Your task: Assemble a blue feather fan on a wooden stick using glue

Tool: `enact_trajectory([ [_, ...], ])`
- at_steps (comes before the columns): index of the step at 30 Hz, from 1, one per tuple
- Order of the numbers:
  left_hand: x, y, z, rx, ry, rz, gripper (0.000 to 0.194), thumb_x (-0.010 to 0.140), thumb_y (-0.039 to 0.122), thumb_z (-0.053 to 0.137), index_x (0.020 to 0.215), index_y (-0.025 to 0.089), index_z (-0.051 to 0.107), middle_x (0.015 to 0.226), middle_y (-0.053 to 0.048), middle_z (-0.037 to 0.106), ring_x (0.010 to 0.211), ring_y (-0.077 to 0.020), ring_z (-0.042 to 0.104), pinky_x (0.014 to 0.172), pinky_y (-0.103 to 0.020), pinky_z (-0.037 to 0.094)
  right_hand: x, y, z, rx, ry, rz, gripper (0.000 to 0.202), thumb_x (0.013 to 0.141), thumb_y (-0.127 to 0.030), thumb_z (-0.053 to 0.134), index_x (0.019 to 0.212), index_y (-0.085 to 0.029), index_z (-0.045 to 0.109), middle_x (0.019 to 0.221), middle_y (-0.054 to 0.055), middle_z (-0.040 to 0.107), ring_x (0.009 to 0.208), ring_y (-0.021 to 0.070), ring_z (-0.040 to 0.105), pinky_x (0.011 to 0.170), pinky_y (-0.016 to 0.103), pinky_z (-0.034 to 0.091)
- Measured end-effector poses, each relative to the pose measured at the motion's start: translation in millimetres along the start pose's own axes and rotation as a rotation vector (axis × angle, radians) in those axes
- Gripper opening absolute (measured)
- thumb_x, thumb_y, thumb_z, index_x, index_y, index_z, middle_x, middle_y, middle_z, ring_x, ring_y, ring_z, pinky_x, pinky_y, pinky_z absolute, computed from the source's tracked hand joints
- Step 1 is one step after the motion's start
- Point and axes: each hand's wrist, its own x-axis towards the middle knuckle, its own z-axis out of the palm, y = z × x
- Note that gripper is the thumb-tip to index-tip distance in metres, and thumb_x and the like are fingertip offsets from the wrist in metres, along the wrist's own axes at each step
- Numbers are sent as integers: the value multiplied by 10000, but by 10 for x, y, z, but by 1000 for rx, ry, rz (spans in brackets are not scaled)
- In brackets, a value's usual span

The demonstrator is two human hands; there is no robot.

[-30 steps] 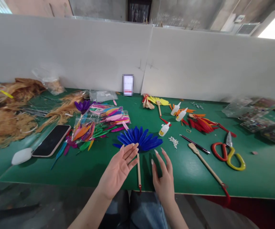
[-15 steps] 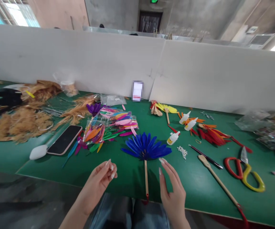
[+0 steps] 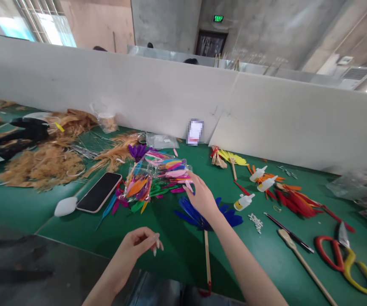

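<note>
My right hand (image 3: 199, 193) reaches over the blue feather fan (image 3: 188, 212), its fingertips at a pink feather by the edge of the colourful feather packets (image 3: 170, 168). Whether the fingers grip that feather is too small to tell. Nearer the front edge, my left hand (image 3: 142, 244) hovers over the green table with its fingers curled and their tips close together; anything between them is too small to make out. The fan's wooden stick (image 3: 207, 257) points toward me.
A phone (image 3: 99, 192) and white case (image 3: 65, 206) lie left, beside tan fibres (image 3: 43, 165). Glue bottles (image 3: 244, 202), white beads (image 3: 255, 223), a pen (image 3: 288, 232), a wooden stick (image 3: 307, 267), scissors (image 3: 345, 259) and red feathers (image 3: 298, 204) are on the right.
My right hand has moved from beside the fan's stick up and left, across the blue feathers to the feather packets. My left hand stays near the front edge. The view has shifted slightly.
</note>
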Motion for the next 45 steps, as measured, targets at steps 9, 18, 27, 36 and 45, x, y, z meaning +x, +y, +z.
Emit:
enact_trajectory([
  [9,188,-174,17,-117,-359,26,318,733,425,721,656,125,651,655,-65,656,632,-161,590,646,-259,430,673,120,774,-42,-159,-132,436,977,-319,289,1265,-76,508,1297,101,506,1204,244,496,996,425,401],
  [18,265,-337,-22,-173,-351,8,274,753,368,722,677,121,633,679,-57,659,650,-149,592,657,-255,431,786,276,718,163,-134,-21,285,922,-294,514,1186,-196,562,1270,92,550,1131,223,544,973,452,435],
  [27,253,-281,-11,-120,-324,20,288,805,390,665,676,133,657,700,-59,677,667,-145,594,678,-249,431,826,251,84,643,108,236,426,903,-436,401,1190,-189,598,1144,54,662,1098,219,585,959,362,457],
  [36,248,-251,-18,-94,-247,94,355,800,444,651,618,141,618,616,-37,631,618,-140,558,659,-251,420,339,44,-438,1045,130,440,405,764,-524,628,1083,-277,662,940,-5,702,857,182,644,734,293,534],
  [45,150,35,88,-49,-259,158,349,774,450,675,621,141,619,624,-39,625,600,-137,551,611,-242,420,225,-11,-520,1253,182,599,385,662,-444,745,1007,-286,679,1031,-21,711,952,198,647,766,296,530],
])
